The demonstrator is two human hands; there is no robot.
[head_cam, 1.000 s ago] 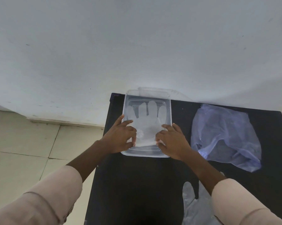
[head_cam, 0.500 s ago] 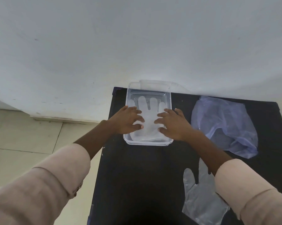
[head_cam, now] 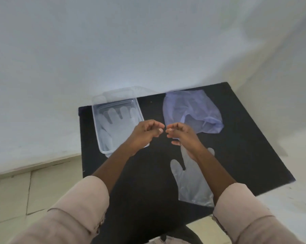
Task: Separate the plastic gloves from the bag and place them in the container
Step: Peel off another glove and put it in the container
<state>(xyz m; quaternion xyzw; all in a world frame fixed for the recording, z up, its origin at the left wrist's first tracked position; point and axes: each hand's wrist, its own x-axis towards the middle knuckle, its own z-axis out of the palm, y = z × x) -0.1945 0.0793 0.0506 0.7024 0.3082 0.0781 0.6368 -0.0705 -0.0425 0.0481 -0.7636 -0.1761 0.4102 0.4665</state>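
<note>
A clear rectangular container (head_cam: 95, 115) stands at the back left of the black table, with a clear plastic glove (head_cam: 113, 125) lying flat inside it. A bluish plastic bag (head_cam: 191, 110) lies crumpled at the back right. Another clear glove (head_cam: 189, 180) lies flat on the table near the front, partly under my right forearm. My left hand (head_cam: 146, 132) hovers over the container's right edge, fingers loosely curled, holding nothing. My right hand (head_cam: 181, 133) hovers just beside it, fingers curled, also with nothing in it.
The black table (head_cam: 245, 152) stands against a white wall (head_cam: 148, 41). The container's clear lid (head_cam: 124, 93) leans behind it at the wall. Tiled floor (head_cam: 34, 187) lies to the left, beyond the table's edge.
Both hands have lifted off the glove in the container and drawn back to the right, fingertips now close together above the table. The view has shifted and tilted.
</note>
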